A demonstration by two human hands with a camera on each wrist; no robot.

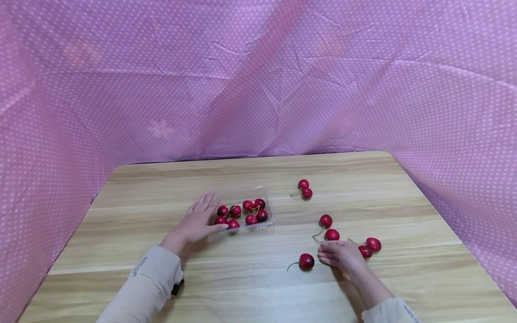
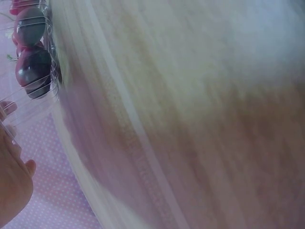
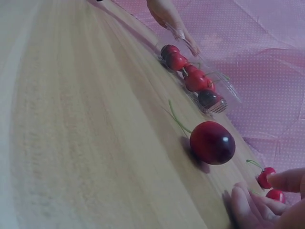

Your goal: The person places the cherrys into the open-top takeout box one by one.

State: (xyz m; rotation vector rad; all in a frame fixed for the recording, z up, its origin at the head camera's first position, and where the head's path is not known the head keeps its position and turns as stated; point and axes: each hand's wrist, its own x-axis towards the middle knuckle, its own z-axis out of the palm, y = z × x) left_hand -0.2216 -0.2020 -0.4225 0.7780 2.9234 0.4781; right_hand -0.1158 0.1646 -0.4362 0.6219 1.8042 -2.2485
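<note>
A clear plastic box (image 1: 271, 220) holding several red cherries (image 1: 235, 211) stands left of the table's middle. My left hand (image 1: 198, 220) rests at its left end, fingers extended toward the back and thumb along the front wall. To the right, my right hand (image 1: 343, 256) is low over the table, thumb and fingers apart in the right wrist view. A pair of stemmed cherries (image 1: 332, 234) lies just beyond its fingertips; whether they touch is unclear. One dark red cherry (image 3: 212, 142) with a green stem lies left of that hand, and another pair (image 1: 373, 244) is on its right.
Two more joined cherries (image 1: 306, 193) lie farther back, right of the box. The wooden table (image 1: 242, 287) has rounded far corners. Pink dotted cloth (image 1: 258, 89) hangs behind it and along both sides.
</note>
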